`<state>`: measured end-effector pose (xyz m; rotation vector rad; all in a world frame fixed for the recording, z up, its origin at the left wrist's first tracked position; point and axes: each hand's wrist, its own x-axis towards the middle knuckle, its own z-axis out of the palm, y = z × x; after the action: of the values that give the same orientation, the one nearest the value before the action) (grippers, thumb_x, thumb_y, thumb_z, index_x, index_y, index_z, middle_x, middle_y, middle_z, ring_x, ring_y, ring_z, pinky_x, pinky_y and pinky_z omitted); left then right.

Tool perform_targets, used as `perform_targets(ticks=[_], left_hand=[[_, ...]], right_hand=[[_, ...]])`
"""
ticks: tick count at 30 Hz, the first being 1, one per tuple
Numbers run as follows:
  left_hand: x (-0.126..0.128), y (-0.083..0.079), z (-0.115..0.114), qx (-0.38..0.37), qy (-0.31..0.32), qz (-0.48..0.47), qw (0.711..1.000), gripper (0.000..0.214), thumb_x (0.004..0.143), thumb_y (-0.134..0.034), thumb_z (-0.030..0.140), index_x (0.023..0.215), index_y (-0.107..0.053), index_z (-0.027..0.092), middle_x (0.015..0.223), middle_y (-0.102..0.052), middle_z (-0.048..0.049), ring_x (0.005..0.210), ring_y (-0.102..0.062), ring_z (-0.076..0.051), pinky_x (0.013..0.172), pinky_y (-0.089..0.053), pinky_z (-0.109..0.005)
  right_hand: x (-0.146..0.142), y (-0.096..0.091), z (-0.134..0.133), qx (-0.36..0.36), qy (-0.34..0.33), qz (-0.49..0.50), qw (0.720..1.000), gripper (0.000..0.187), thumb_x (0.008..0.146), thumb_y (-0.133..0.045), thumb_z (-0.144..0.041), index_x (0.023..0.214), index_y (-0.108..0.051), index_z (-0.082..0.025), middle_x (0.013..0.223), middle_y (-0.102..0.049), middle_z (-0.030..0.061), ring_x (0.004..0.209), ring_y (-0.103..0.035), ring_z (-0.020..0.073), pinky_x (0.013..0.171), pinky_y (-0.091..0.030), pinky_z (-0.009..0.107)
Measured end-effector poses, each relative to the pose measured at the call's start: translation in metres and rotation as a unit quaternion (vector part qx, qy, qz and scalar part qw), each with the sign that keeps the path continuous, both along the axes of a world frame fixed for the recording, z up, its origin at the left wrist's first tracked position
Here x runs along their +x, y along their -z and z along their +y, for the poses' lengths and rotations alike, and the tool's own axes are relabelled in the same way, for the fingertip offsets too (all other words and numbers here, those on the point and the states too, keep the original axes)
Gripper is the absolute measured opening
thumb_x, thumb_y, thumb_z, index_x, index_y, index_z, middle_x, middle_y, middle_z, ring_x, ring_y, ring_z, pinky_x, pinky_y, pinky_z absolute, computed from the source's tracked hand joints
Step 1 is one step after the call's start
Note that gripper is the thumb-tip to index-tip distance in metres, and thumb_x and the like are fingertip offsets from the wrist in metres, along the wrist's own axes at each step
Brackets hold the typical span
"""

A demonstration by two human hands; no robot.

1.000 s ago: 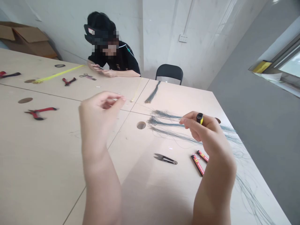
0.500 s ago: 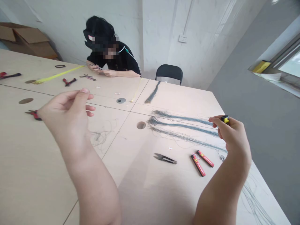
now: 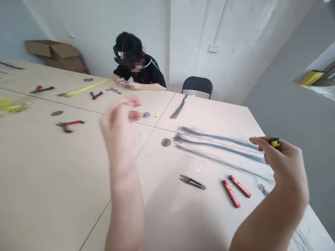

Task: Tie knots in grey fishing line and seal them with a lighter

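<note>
My left hand is raised over the middle of the table, blurred, its fingers curled inward. Whatever its fingertips may hold is too fine or smeared to make out. My right hand is closed around a black-and-yellow lighter, thumb and forefinger pinched together ahead of it. Below it run bundles of thin blue-grey strands, frayed at their left ends. Nearer to me lie thread snips and two red lighters, one on the left and one on the right.
Red-handled pliers lie on the table at left, with more pliers and scissors farther back. A yellow strand bundle stretches toward a seated person. A black chair stands behind the table.
My left hand has moved right across the view, and my right hand sits farther right, still with the lighter. The view has swung left, so more of the table's left side shows.
</note>
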<state>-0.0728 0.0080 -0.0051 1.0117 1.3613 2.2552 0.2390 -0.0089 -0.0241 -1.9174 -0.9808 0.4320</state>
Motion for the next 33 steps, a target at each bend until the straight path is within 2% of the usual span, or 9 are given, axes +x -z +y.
perform_targets(ticks=[2, 3, 5, 7, 8, 11, 20, 25, 33], left_hand=[[0.016, -0.001, -0.007, -0.043, 0.147, 0.076, 0.985, 0.022, 0.089, -0.054, 0.022, 0.084, -0.075, 0.017, 0.084, -0.075, -0.0023, 0.081, -0.067, -0.012, 0.073, -0.052, -0.022], [0.024, -0.003, -0.012, -0.080, 0.231, 0.132, 0.961, 0.025, 0.094, -0.054, 0.030, 0.086, -0.075, 0.018, 0.089, -0.075, -0.0022, 0.087, -0.067, -0.013, 0.080, -0.051, -0.023], [0.038, -0.005, -0.020, -0.135, 0.381, 0.226, 0.886, 0.029, 0.097, -0.053, 0.039, 0.092, -0.074, 0.020, 0.096, -0.075, -0.0019, 0.095, -0.066, -0.015, 0.087, -0.049, -0.025], [0.048, -0.007, -0.026, -0.149, 0.450, 0.276, 0.836, 0.029, 0.097, -0.055, 0.043, 0.091, -0.073, 0.021, 0.098, -0.073, -0.0014, 0.096, -0.065, -0.015, 0.085, -0.049, -0.025], [0.051, -0.008, -0.028, -0.147, 0.463, 0.289, 0.825, 0.028, 0.096, -0.056, 0.043, 0.089, -0.072, 0.021, 0.097, -0.073, -0.0012, 0.095, -0.065, -0.015, 0.083, -0.049, -0.025], [0.054, -0.008, -0.029, -0.144, 0.470, 0.302, 0.817, 0.025, 0.093, -0.060, 0.043, 0.084, -0.069, 0.022, 0.092, -0.070, -0.0010, 0.092, -0.063, -0.016, 0.078, -0.048, -0.025], [0.051, -0.005, -0.026, -0.122, 0.466, 0.304, 0.822, 0.014, 0.091, -0.063, 0.031, 0.081, -0.063, 0.020, 0.085, -0.068, 0.0014, 0.084, -0.061, -0.013, 0.077, -0.047, -0.024], [0.050, -0.007, -0.026, -0.115, 0.452, 0.336, 0.818, 0.011, 0.089, -0.063, 0.023, 0.079, -0.062, 0.020, 0.082, -0.066, 0.0028, 0.080, -0.059, -0.011, 0.075, -0.045, -0.023], [0.047, -0.008, -0.027, -0.111, 0.407, 0.327, 0.846, 0.013, 0.090, -0.061, 0.022, 0.077, -0.060, 0.021, 0.075, -0.061, 0.0051, 0.074, -0.057, -0.010, 0.069, -0.044, -0.021]], right_hand=[[-0.016, -0.004, -0.003, 0.034, -0.095, 0.061, 0.993, 0.027, 0.067, -0.078, -0.046, 0.077, -0.073, -0.022, 0.056, -0.046, -0.0013, 0.050, -0.035, 0.0117, 0.044, -0.022, 0.026], [-0.024, -0.006, -0.003, 0.043, -0.144, 0.084, 0.985, 0.030, 0.067, -0.079, -0.048, 0.077, -0.073, -0.021, 0.054, -0.042, -0.0024, 0.049, -0.033, 0.0108, 0.044, -0.021, 0.026], [-0.038, -0.008, -0.004, 0.044, -0.244, 0.115, 0.962, 0.034, 0.069, -0.079, -0.053, 0.077, -0.072, -0.020, 0.051, -0.037, -0.0035, 0.048, -0.032, 0.0101, 0.044, -0.022, 0.025], [-0.048, -0.009, -0.003, 0.031, -0.328, 0.134, 0.935, 0.038, 0.071, -0.078, -0.056, 0.075, -0.071, -0.019, 0.049, -0.035, -0.0039, 0.047, -0.031, 0.0097, 0.044, -0.022, 0.025], [-0.052, -0.009, -0.003, 0.026, -0.360, 0.139, 0.922, 0.040, 0.072, -0.077, -0.058, 0.075, -0.070, -0.019, 0.049, -0.034, -0.0040, 0.046, -0.030, 0.0095, 0.044, -0.022, 0.025], [-0.058, -0.011, -0.005, 0.015, -0.402, 0.136, 0.905, 0.043, 0.073, -0.074, -0.062, 0.074, -0.070, -0.019, 0.048, -0.032, -0.0045, 0.046, -0.027, 0.0095, 0.043, -0.021, 0.026], [-0.063, -0.018, -0.018, -0.027, -0.379, 0.159, 0.911, 0.042, 0.073, -0.076, -0.062, 0.076, -0.070, -0.020, 0.055, -0.030, -0.0043, 0.052, -0.022, 0.0096, 0.048, -0.014, 0.028], [-0.065, -0.020, -0.016, 0.014, -0.430, 0.149, 0.890, 0.032, 0.081, -0.072, -0.050, 0.072, -0.069, -0.020, 0.049, -0.028, -0.0057, 0.046, -0.023, 0.0080, 0.043, -0.013, 0.026], [-0.080, -0.023, -0.017, 0.116, -0.421, 0.187, 0.880, 0.023, 0.085, -0.072, -0.037, 0.070, -0.068, -0.019, 0.049, -0.028, -0.0070, 0.047, -0.023, 0.0070, 0.044, -0.020, 0.026]])
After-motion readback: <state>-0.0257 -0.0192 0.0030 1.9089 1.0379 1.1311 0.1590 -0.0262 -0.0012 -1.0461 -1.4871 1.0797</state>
